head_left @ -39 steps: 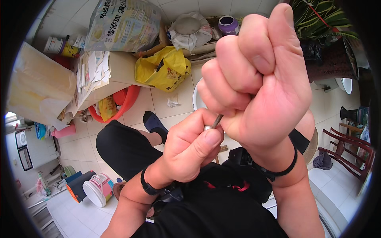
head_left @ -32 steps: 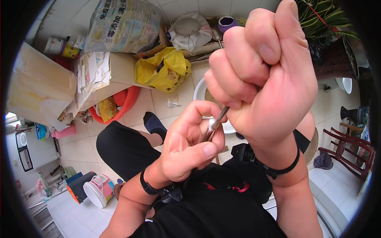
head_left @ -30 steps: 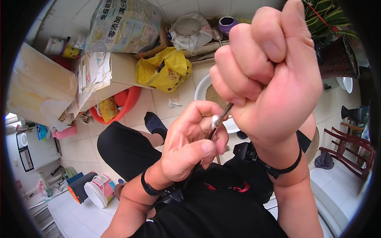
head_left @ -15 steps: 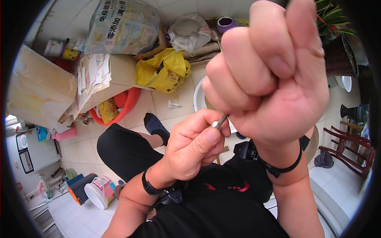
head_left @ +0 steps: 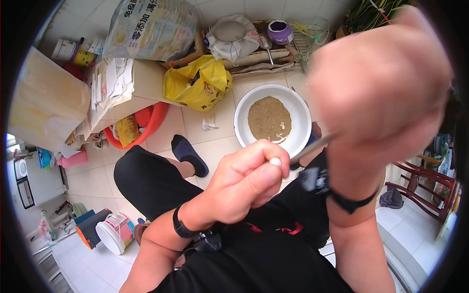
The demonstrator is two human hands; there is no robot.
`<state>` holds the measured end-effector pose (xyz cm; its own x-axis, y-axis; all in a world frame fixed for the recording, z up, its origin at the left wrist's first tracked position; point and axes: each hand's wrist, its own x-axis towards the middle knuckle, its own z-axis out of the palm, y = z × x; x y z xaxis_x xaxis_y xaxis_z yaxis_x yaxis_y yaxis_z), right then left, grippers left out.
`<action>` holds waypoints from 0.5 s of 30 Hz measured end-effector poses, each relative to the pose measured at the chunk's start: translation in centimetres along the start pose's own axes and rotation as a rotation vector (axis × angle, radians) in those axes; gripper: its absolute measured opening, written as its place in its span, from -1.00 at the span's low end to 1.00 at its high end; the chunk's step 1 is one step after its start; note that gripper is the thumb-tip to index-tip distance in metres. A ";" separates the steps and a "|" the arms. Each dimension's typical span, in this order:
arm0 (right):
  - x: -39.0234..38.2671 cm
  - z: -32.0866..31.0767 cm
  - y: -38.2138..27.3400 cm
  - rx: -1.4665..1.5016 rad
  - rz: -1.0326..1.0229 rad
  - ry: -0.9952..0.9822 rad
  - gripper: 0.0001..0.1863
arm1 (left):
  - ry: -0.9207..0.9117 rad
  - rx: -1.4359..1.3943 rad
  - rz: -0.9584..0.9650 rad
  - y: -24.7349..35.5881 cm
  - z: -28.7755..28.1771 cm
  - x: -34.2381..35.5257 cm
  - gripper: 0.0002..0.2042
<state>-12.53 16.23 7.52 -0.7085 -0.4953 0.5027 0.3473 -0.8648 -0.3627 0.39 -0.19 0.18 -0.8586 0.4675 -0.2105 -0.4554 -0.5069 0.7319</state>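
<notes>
The person's left hand (head_left: 249, 181) is closed, thumb pressed against the curled forefinger, pinching a small, smooth, white rounded piece (head_left: 275, 161) that peeks out between them. A slim, dark, straight rod (head_left: 311, 149) slants up from beside those fingers to the right hand (head_left: 380, 90), which is curled into a fist about its upper end; motion blur softens the knuckles and hides the exact grip. Both hands are raised in front of the black fabric-clad lap. Beyond them on the glossy, pale square tiles sits a round white basin (head_left: 301, 117) with a smooth, dark-edged rim, holding a flat, grainy, brown mass (head_left: 266, 117) flecked with white near its lower edge. Farther off lie a crinkled yellow plastic bag (head_left: 202, 85) and a curved red plastic tub (head_left: 159, 119).
</notes>
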 end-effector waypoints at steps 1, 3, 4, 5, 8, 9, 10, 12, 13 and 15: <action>0.6 -0.5 -4.8 -0.041 -0.066 -0.137 -0.58 | -0.046 -0.054 -0.023 -0.8 -0.3 0.9 -0.74; 0.4 -1.0 -6.9 -0.175 -0.037 -0.151 -0.56 | -0.060 -0.093 -0.044 -1.3 -1.0 1.3 -0.72; -0.1 -0.9 -4.3 -0.196 -0.007 -0.098 -0.58 | -0.079 -0.107 -0.017 -1.0 -0.9 1.1 -0.73; 0.0 -1.1 -1.3 -0.166 -0.020 -0.057 -0.62 | -0.082 -0.113 0.022 -0.6 -1.2 0.7 -0.74; -0.2 -2.2 -0.1 -0.275 -0.029 -0.197 -0.60 | -0.061 -0.227 -0.013 -0.4 -2.6 1.2 -0.72; -0.3 -2.0 0.1 -0.312 -0.073 -0.153 -0.60 | -0.080 -0.227 0.004 0.0 -2.9 1.3 -0.70; -0.3 -1.9 0.3 -0.348 -0.116 -0.109 -0.59 | -0.096 -0.243 0.011 0.4 -3.3 1.6 -0.69; -0.4 -1.7 0.8 -0.375 -0.095 -0.114 -0.59 | -0.077 -0.213 -0.005 1.2 -3.9 2.1 -0.67; -0.4 -1.5 1.0 -0.411 -0.073 -0.117 -0.59 | -0.075 -0.206 -0.005 1.6 -3.9 2.3 -0.67; -0.2 -1.2 1.3 -0.426 -0.071 -0.095 -0.58 | 0.017 -0.162 0.007 2.1 -3.7 2.6 -0.65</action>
<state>-12.68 15.32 6.02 -0.6552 -0.4583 0.6005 0.0014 -0.7957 -0.6058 -3.70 -2.76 -1.24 -0.8652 0.4520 -0.2172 -0.4800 -0.6210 0.6196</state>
